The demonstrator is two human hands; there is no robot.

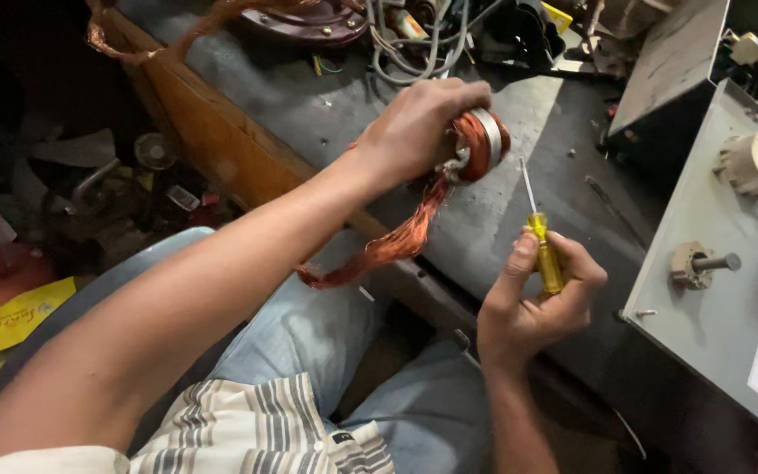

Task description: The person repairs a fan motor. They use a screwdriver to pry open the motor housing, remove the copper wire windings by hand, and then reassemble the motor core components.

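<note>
Left hand [414, 132] fingers wrapped around motor stator [480, 145], held above dark counter [502, 211], copper wire bundle [396, 241] trailing down near-left. Right hand [532, 303] fingers closed on yellow-handled screwdriver [541, 241], tip up just beside stator. Best kept steady, prying gently at windings, blade away from fingers.

There is only one view, from a camera on the person's head. It looks steeply down and a little forward, over the person's lap, to the grey workbench [519, 211] in front. It is close: the two forearms fill the middle of the picture. At the left it also sees the cluttered floor [37, 254] beside the bench.
</note>
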